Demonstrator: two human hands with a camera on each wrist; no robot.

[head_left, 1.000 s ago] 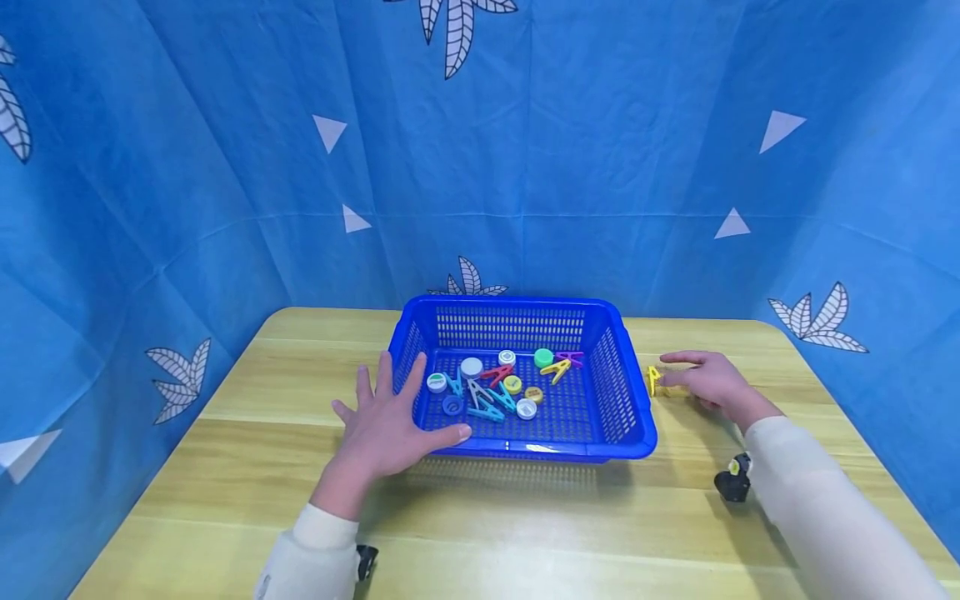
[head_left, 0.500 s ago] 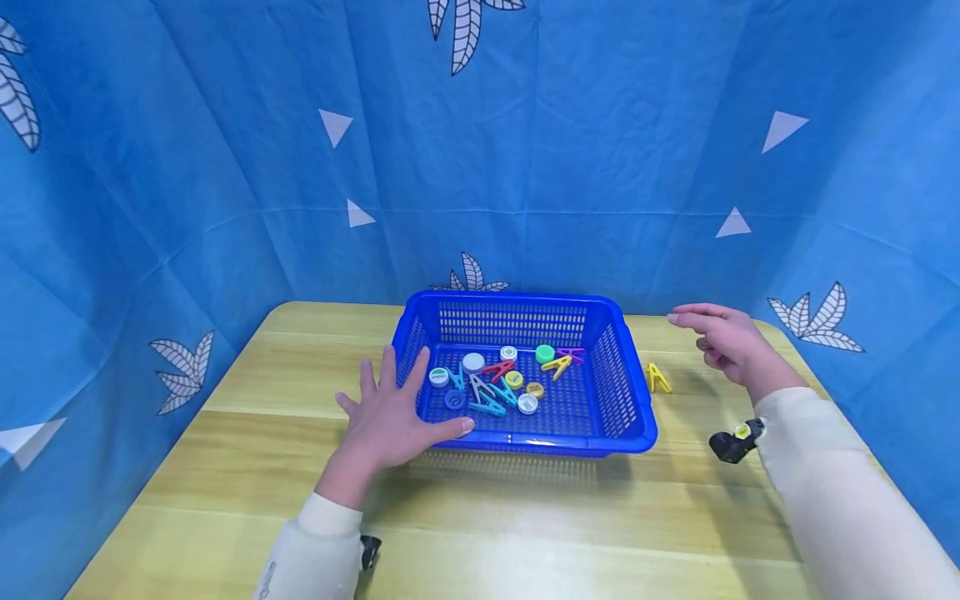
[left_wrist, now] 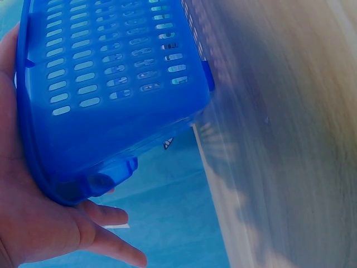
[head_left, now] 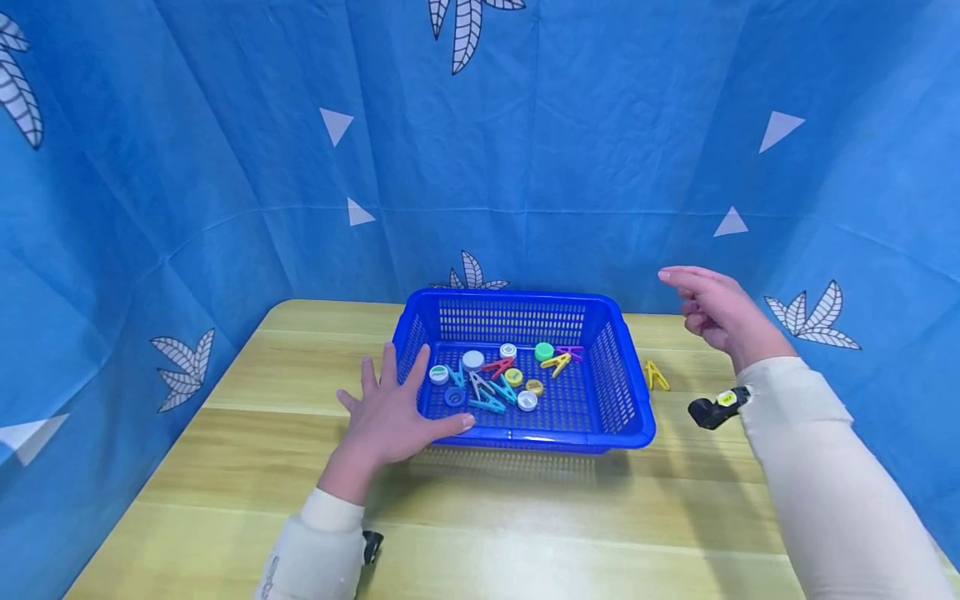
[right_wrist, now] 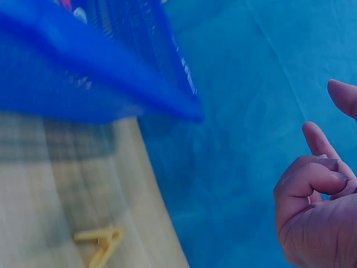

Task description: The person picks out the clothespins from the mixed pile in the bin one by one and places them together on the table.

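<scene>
My left hand (head_left: 386, 421) lies spread at the near left corner of a blue plastic basket (head_left: 525, 439), fingers straight. In the left wrist view its palm is against the basket rim (left_wrist: 34, 162). Raised beyond the basket's right side, my right hand (head_left: 723, 312) holds nothing; its index finger points out and the other fingers curl loosely. Below it a yellow clothespin (head_left: 656, 377) sits on the table just right of the basket, also low in the right wrist view. Inside the basket lie several clothespins, among them a red clothespin (head_left: 498, 367) and a yellow clothespin (head_left: 557, 364).
Several bottle caps share the basket, including a green cap (head_left: 543, 352), a white cap (head_left: 527, 401) and a blue cap (head_left: 454, 397). The wooden table (head_left: 525, 525) ends at a blue patterned curtain (head_left: 600, 167) behind and at the sides.
My right hand has left the yellow clothespin on the table, risen, and shifted slightly left over the last half second. The left hand has stayed at the basket corner.
</scene>
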